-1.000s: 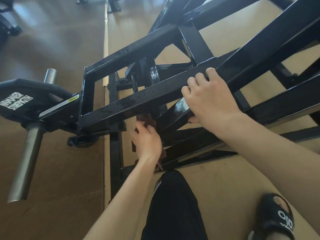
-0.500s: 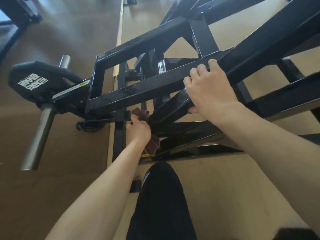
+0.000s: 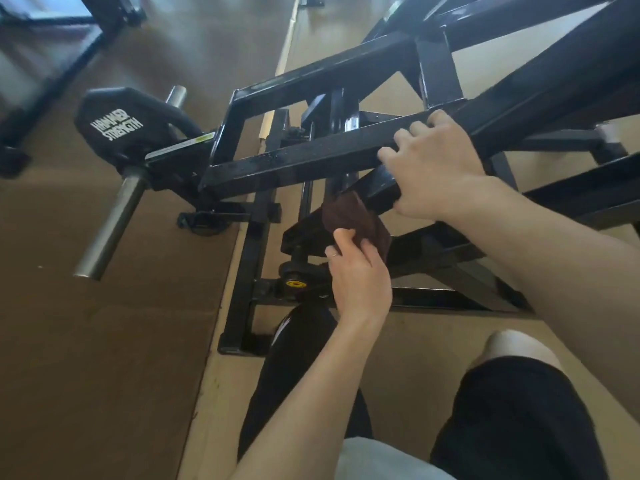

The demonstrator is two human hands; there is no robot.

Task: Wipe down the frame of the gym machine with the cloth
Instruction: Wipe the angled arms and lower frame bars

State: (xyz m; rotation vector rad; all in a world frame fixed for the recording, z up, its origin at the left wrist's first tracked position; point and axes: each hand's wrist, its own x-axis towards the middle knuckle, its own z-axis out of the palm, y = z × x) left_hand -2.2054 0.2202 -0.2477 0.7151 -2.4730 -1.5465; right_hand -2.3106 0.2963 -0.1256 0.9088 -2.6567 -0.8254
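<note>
I'm leaning over the big black frame (image 3: 311, 161) of the gym machine, bracing myself with my right hand (image 3: 433, 171), its fingers (image 3: 403, 136) curled over the top of the long droplet-speckled bar and the thumb hooked under the slanted beam below it. A second ago my left hand was tucked deep in the gap under that bar with the cloth nearly hidden; now I'm drawing it out and up, so the brown cloth (image 3: 353, 220) is lying in plain sight, draped over the lower slanted beam (image 3: 311, 233). My left hand (image 3: 360, 271) is gripping the cloth's near edge, fingers pinching it against the beam. I'd judge that means the recess is done and I'm moving onto this beam's face, while the wet top bar is still waiting. To my left the padded Hammer Strength arm (image 3: 117, 126) and its steel weight peg (image 3: 107, 226) are sticking out over the floor (image 3: 86, 341), which is brown matting meeting a paler tan strip. A small yellow-capped pivot (image 3: 293, 283) is sitting just beside my wrist.
</note>
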